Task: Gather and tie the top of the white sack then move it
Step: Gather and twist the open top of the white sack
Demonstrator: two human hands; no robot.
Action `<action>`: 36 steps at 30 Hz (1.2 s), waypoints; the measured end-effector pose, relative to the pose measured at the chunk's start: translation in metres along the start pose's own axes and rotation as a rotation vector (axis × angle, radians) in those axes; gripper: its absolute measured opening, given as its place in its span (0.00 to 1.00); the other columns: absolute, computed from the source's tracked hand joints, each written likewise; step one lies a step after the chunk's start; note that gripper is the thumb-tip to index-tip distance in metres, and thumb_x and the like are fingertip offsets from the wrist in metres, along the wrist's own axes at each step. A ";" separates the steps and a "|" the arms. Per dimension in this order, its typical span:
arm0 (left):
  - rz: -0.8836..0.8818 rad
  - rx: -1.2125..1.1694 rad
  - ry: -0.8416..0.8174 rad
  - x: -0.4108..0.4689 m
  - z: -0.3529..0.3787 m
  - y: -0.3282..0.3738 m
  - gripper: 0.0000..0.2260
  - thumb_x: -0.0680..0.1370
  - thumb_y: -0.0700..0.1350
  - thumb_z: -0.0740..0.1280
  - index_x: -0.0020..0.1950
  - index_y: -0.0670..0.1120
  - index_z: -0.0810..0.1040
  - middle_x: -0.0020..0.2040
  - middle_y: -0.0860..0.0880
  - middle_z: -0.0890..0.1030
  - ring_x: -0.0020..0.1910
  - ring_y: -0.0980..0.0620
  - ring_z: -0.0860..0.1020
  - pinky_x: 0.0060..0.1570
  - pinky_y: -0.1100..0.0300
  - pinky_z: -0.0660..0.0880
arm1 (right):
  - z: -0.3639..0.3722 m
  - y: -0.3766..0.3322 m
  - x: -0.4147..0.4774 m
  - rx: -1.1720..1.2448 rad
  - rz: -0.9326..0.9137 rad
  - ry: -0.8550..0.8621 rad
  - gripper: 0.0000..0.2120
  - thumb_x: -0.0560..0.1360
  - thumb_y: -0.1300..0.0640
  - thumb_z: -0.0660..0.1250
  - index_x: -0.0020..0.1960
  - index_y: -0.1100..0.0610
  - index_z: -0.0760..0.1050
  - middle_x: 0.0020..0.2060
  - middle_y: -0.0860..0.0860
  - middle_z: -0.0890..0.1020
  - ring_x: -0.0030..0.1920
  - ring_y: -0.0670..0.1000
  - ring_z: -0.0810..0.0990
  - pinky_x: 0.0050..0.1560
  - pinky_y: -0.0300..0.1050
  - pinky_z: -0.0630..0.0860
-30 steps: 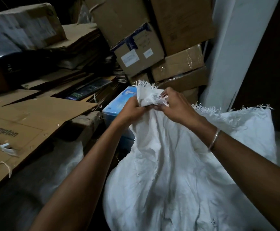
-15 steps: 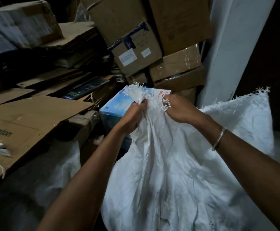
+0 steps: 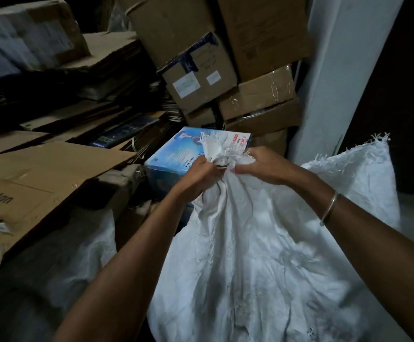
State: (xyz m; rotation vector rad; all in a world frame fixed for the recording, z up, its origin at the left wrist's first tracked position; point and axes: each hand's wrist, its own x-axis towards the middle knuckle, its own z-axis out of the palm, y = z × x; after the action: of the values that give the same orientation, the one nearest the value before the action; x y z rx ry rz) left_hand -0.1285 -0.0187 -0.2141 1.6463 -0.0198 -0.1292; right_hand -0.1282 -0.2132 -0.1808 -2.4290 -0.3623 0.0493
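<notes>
Your left hand [image 3: 198,176] is clenched around a bunched corner of the white sack [image 3: 262,255], fingers wrapped tight so the gathered weave cannot slip, while your right hand [image 3: 262,166] pinches the same bunch from the other side, just beside the left, with its frayed tip [image 3: 218,149] sticking up between them. That pairing looks meant to form a neck for a knot. The sack stands on the floor between your arms, its far top corner [image 3: 373,154] loose and upright near the white pillar [image 3: 336,77], so gathering seems only partly done. A blue box [image 3: 171,156] sits just behind your hands, beside flattened cardboard [image 3: 40,174].
</notes>
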 end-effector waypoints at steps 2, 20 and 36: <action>0.020 -0.062 -0.007 0.000 0.000 -0.003 0.10 0.77 0.36 0.70 0.56 0.46 0.81 0.52 0.44 0.87 0.55 0.42 0.85 0.58 0.46 0.82 | -0.003 0.001 -0.004 -0.221 0.000 0.007 0.36 0.62 0.29 0.71 0.62 0.51 0.79 0.55 0.46 0.84 0.52 0.50 0.83 0.54 0.50 0.81; 0.060 0.060 -0.047 0.004 0.025 -0.022 0.37 0.62 0.49 0.83 0.69 0.47 0.77 0.59 0.47 0.85 0.58 0.47 0.84 0.60 0.46 0.82 | 0.027 -0.007 0.003 0.109 -0.021 0.317 0.13 0.73 0.51 0.73 0.52 0.58 0.85 0.48 0.52 0.87 0.49 0.50 0.84 0.47 0.45 0.79; -0.058 -0.219 -0.015 0.001 0.017 -0.008 0.20 0.78 0.44 0.68 0.69 0.43 0.77 0.60 0.38 0.85 0.58 0.39 0.84 0.63 0.44 0.80 | 0.040 0.003 -0.048 -0.420 -0.187 0.397 0.15 0.74 0.43 0.68 0.48 0.54 0.82 0.44 0.51 0.85 0.47 0.54 0.83 0.48 0.48 0.78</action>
State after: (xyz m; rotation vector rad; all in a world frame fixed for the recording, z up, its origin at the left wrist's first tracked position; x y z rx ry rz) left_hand -0.1298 -0.0353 -0.2230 1.4275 0.0293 -0.1818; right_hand -0.1783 -0.2034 -0.2166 -2.7159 -0.4486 -0.6403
